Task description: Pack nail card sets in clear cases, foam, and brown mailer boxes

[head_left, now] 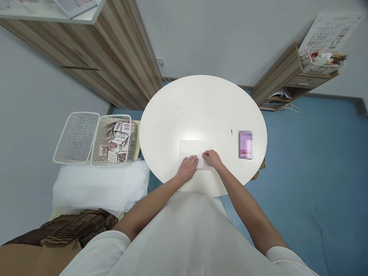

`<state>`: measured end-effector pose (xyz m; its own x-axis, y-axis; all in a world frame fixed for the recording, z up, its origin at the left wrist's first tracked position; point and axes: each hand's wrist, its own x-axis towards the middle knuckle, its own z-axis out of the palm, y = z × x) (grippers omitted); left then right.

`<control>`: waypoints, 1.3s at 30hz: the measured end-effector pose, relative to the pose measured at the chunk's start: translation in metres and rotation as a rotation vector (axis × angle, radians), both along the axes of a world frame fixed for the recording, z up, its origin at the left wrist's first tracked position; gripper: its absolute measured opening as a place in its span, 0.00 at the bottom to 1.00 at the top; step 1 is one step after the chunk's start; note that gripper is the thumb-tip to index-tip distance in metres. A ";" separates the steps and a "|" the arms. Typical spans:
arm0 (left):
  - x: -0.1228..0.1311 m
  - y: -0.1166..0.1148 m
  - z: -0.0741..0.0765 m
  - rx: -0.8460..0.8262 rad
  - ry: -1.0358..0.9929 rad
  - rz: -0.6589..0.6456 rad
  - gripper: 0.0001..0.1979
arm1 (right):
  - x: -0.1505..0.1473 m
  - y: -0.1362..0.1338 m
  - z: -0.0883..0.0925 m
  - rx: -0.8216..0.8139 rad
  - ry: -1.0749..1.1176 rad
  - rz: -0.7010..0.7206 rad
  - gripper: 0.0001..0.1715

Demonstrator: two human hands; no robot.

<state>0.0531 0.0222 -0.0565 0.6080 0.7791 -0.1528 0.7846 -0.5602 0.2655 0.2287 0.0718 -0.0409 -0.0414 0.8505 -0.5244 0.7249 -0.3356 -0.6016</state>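
A thin white sheet (pixel 192 147) lies flat near the front edge of the round white table (pixel 201 101). My left hand (pixel 188 168) rests palm down on the sheet's left part, its fingers stretched out. On the right part of the sheet, my right hand (pixel 212 158) is closed, with thumb and fingertips pinched together at the paper. Whatever is between those fingertips is too small to make out.
A phone-sized purple item (pixel 245 145) lies on the table's right side. At the left stand a basket of small cards (pixel 132 140), a clear-looking basket (pixel 76 138), white sheets (pixel 100 186) and a cardboard box of brown items (pixel 43 258).
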 end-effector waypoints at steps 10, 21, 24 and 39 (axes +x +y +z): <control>0.001 0.000 0.000 0.010 -0.021 -0.006 0.27 | 0.011 -0.100 -0.013 0.203 0.157 -0.576 0.30; 0.005 0.008 -0.008 0.073 -0.033 -0.042 0.26 | -0.015 -0.090 -0.020 0.128 0.372 -0.744 0.42; 0.005 0.006 -0.007 0.087 -0.025 -0.049 0.26 | -0.009 -0.079 -0.019 0.136 0.403 -0.778 0.40; -0.013 -0.028 0.001 0.035 0.010 -0.043 0.28 | -0.032 -0.096 -0.008 0.119 0.300 -0.742 0.09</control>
<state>0.0403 -0.0061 -0.0551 0.6393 0.7576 -0.1320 0.7624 -0.6020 0.2375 0.1962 -0.0243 -0.0487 0.4313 0.7610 -0.4846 0.1401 -0.5871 -0.7973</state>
